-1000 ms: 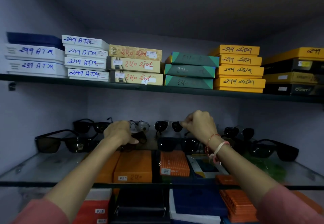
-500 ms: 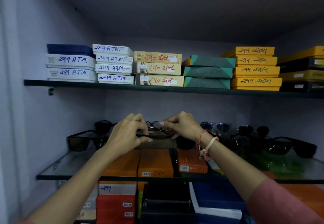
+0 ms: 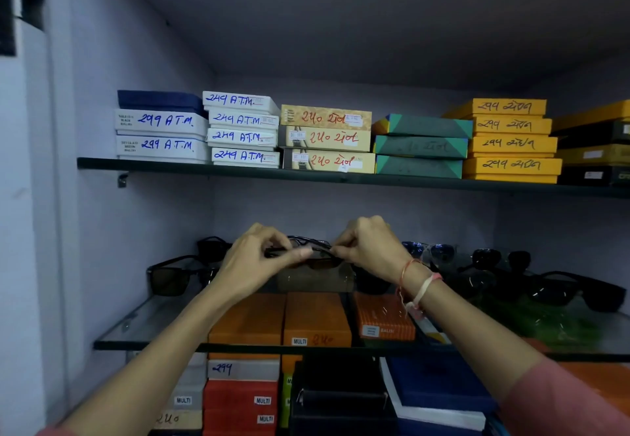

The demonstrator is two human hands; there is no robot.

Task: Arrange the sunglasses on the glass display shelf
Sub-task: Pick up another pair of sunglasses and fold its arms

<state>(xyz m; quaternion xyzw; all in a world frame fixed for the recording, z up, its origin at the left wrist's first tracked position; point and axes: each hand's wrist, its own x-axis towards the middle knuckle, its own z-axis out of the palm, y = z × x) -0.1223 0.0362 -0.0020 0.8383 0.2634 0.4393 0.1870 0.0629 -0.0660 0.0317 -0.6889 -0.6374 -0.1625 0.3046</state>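
Both hands up at the glass shelf (image 3: 143, 325): the left hand (image 3: 254, 260) and right hand (image 3: 370, 248) each pinch an end of one dark pair of sunglasses (image 3: 315, 256), held level just above a brown box (image 3: 315, 278) at mid-shelf. Threads circle the right wrist. More dark pairs sit either side, one large pair (image 3: 172, 273) far left, others (image 3: 576, 290) right. Above, the upper shelf (image 3: 102, 164) carries stacked labelled boxes (image 3: 327, 137). Orange boxes (image 3: 283, 318) show through the glass below.
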